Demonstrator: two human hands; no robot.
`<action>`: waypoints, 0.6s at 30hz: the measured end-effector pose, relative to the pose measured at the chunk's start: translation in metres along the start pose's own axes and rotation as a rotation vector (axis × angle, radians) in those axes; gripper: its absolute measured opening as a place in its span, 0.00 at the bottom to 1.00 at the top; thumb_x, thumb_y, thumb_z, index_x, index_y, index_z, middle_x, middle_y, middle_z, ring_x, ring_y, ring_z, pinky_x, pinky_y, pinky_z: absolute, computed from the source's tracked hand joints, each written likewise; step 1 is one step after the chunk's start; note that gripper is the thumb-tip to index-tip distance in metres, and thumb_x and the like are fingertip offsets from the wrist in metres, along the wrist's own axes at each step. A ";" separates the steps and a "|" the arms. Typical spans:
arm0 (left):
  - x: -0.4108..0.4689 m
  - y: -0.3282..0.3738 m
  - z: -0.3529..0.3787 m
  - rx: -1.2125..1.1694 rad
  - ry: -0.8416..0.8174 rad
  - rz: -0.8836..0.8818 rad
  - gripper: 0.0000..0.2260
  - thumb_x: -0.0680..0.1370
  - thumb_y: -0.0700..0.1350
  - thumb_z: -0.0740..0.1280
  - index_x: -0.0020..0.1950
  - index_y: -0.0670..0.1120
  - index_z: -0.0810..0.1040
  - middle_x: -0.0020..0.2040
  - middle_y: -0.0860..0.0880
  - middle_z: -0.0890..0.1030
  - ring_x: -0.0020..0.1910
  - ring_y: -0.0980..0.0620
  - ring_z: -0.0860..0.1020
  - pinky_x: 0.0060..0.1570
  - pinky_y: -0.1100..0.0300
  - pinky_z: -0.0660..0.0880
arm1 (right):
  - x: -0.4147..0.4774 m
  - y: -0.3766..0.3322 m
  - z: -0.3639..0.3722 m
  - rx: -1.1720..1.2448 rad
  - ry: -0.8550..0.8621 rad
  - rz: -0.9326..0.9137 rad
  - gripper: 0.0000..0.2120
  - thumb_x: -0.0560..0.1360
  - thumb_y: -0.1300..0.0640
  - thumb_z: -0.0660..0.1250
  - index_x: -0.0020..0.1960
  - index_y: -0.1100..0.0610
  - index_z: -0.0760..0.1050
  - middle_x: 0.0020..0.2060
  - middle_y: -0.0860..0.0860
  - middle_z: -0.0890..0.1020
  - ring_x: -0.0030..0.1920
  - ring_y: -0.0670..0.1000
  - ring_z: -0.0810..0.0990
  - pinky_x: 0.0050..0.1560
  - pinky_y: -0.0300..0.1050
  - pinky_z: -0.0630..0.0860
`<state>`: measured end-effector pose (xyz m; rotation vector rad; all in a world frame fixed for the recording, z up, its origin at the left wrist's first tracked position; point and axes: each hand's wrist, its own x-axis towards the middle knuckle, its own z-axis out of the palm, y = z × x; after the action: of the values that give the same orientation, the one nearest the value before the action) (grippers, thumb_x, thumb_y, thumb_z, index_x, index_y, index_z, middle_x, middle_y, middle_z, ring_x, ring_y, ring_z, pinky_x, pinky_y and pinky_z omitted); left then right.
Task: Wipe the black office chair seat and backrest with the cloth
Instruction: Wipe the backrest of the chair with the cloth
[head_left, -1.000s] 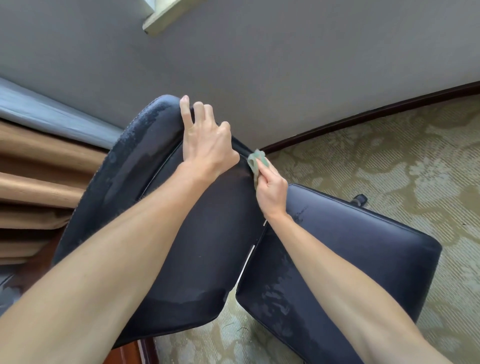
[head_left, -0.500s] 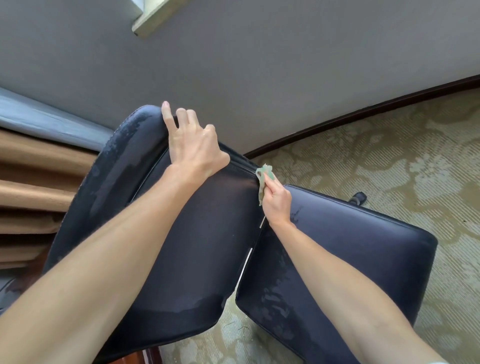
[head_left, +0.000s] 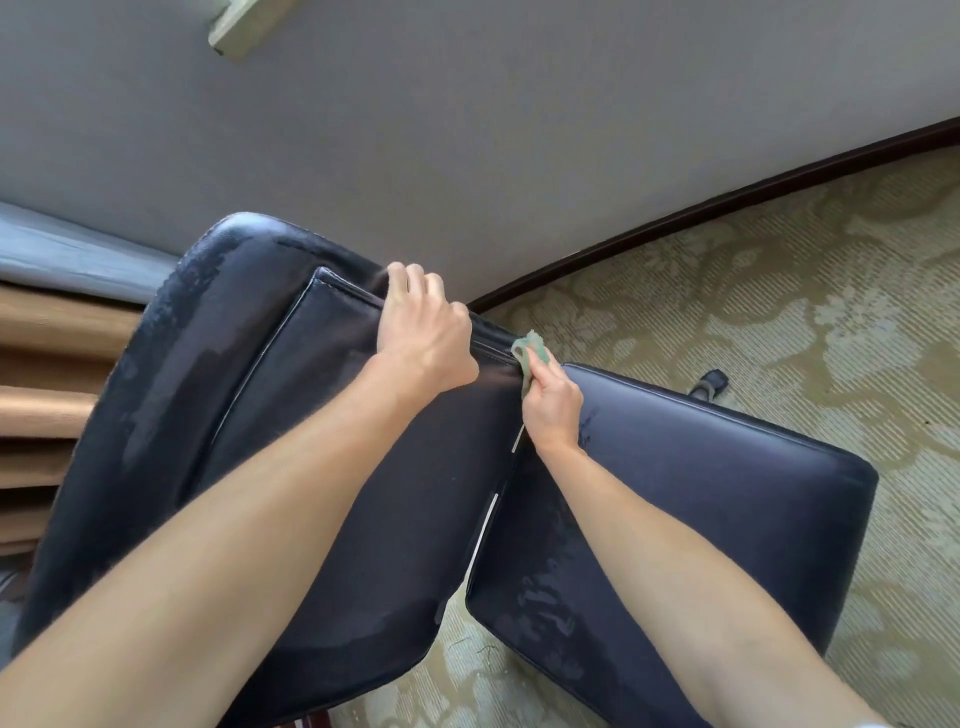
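The black office chair fills the middle of the view, its backrest (head_left: 223, 415) at the left and its seat (head_left: 727, 499) at the right. Wet streaks show on both. My left hand (head_left: 423, 332) grips the backrest's far edge, fingers curled over it. My right hand (head_left: 550, 410) pinches a small green cloth (head_left: 532, 353) and holds it at the seam where the backrest meets the seat.
A grey wall (head_left: 519, 130) with a dark baseboard (head_left: 727, 202) stands just behind the chair. Patterned carpet (head_left: 805, 312) lies to the right and below. Tan curtains (head_left: 47, 364) hang at the left. A chair caster (head_left: 709, 384) shows past the seat.
My left hand has slid right along the backrest's far edge and its fingers have curled over it. My right hand with the cloth stays at the seam between backrest and seat.
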<state>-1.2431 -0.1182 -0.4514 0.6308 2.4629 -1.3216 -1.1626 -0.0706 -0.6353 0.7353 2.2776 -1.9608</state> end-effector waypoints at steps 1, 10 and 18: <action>0.000 0.002 0.001 -0.011 0.001 -0.005 0.17 0.72 0.57 0.61 0.53 0.50 0.80 0.56 0.41 0.74 0.55 0.39 0.68 0.65 0.43 0.60 | 0.003 0.001 -0.001 0.029 0.001 0.113 0.17 0.81 0.65 0.58 0.67 0.56 0.74 0.65 0.57 0.77 0.64 0.56 0.75 0.67 0.42 0.69; 0.004 0.002 0.007 -0.025 0.052 -0.021 0.12 0.73 0.55 0.61 0.48 0.50 0.80 0.52 0.41 0.74 0.53 0.40 0.68 0.64 0.43 0.61 | 0.008 -0.010 0.010 0.360 0.118 0.436 0.17 0.81 0.65 0.57 0.64 0.53 0.77 0.61 0.53 0.79 0.58 0.51 0.77 0.62 0.39 0.72; 0.003 0.004 0.002 -0.033 0.047 -0.038 0.13 0.73 0.55 0.61 0.49 0.50 0.80 0.54 0.41 0.75 0.55 0.39 0.69 0.65 0.43 0.61 | -0.024 -0.033 0.014 0.446 0.088 0.058 0.16 0.80 0.66 0.61 0.64 0.55 0.77 0.68 0.50 0.73 0.68 0.40 0.67 0.69 0.34 0.65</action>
<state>-1.2432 -0.1168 -0.4566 0.6163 2.5410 -1.2912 -1.1578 -0.0943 -0.5994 0.9228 1.8441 -2.4841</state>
